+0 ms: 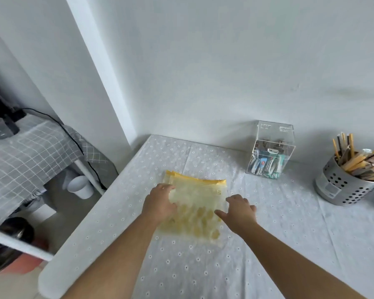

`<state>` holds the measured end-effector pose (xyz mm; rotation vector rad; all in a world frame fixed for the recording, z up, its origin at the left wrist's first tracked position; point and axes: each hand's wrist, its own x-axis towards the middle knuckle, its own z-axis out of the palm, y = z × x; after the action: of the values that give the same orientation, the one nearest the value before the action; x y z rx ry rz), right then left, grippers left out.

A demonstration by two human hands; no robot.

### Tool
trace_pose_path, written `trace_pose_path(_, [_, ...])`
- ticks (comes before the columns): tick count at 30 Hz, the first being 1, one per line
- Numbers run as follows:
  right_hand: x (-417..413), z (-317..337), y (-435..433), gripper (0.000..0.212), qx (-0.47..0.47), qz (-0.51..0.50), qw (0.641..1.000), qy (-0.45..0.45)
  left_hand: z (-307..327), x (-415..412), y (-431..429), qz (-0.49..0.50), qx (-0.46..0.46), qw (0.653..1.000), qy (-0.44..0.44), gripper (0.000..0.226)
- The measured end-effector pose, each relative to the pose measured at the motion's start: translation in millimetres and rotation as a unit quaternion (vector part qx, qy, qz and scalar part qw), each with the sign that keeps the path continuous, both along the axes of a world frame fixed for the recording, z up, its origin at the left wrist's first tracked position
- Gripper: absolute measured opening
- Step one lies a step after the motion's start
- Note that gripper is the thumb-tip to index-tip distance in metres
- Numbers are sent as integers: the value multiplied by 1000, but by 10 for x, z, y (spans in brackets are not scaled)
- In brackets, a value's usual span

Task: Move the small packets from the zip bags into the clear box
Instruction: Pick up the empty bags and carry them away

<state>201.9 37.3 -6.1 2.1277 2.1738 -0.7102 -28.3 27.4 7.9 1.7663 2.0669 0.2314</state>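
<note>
Head view: both hands on the zip bags, none of them opened yet.

Zip bags (198,197) lie in a flat stack mid-tabletop (203,266), yellow zip strips (199,180) on the far side, yellowish small packets (200,213) showing through the near half. Left hand (160,203) curls its fingers over the stack's upper left edge and seems to grip it. Right hand (239,210) sits at the right edge, thumb stretched onto the plastic, fingers bent down; cannot tell if it pinches anything. Clear box (274,134) stands well apart at the back right, already holding some blue and teal packets. Likely step: separate the top bag and open it. Advice: pin the stack with one hand, peel only the top layer, pull the zip fully across, and carry the bag mouth-up. Slick film may drag its neighbours. Metal holder (341,186) of sticks stands further right.
</note>
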Motion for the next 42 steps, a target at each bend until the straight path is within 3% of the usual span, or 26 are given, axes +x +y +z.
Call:
trace_pose_path(4, [-173, -197, -64, 70, -25, -69, 997, -23, -285, -282, -25, 24, -68, 997, 11, 60])
trace_pose_path(9, [-536, -279, -60, 55, -11, -153, 988, 19, -528, -457, -11, 0, -16, 996, -85, 68])
trace_pose_path(14, [-777, -314, 20, 23, -1, -262, 944, 199, -564, -525, 119, -14, -15, 980, -197, 71])
trace_pose_path(22, [-523, -122, -104, 23, 44, -349, 879, 323, -424, -403, 203, -25, -20, 960, -279, 62])
trace_pose_path(31, [695, 309, -1075, 42, 140, -422, 815, 371, 154, 888, -214, -123, -50, 942, -310, 52])
trace_pose_path(37, [1852, 493, -2311, 61, 190, -487, 792, 316, 350, 2261, -1014, -236, -59, 913, -328, 44])
trace_pose_path(42, [2741, 467, -3484, 44, 202, -561, 755, 274, 335, 3445, -1813, -333, -67, 881, -329, 44])
